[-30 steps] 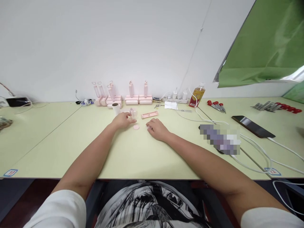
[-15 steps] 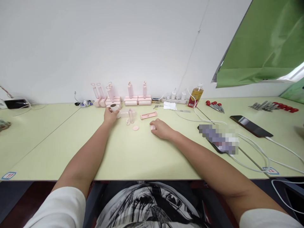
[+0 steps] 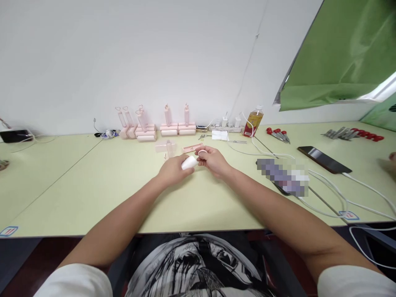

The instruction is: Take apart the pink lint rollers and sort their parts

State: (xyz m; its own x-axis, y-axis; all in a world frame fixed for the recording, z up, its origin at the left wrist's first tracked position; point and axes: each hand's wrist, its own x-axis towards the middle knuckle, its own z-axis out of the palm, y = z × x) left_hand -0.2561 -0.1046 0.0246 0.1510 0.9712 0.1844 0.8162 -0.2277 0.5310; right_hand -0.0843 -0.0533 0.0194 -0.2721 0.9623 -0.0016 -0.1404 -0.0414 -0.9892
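Note:
My left hand (image 3: 173,170) is closed around a white sticky-paper roll (image 3: 188,163), the kind used in a lint roller, tilted with its end toward my right hand. Between the fingertips of my right hand (image 3: 215,162) is a small round pink cap (image 3: 202,153), close to the roll's end. Just beyond my hands lie an open pink casing half (image 3: 192,147), a clear plastic tube (image 3: 169,148) standing up, a flat clear cover (image 3: 161,147) and a small pink piece (image 3: 165,156). A pink disc on the table is hidden behind my left hand.
Along the wall stand several pink lint rollers (image 3: 146,134). A power strip (image 3: 230,128), scissors (image 3: 203,136), a drink bottle (image 3: 254,121) and red-handled tools (image 3: 278,134) are further right. Two phones with white cables lie on the right, one phone (image 3: 324,159) dark-screened.
My left hand has brought the white roll from the back left to the middle. My right hand has lifted the pink cap off the table beside it. The view has shifted slightly.

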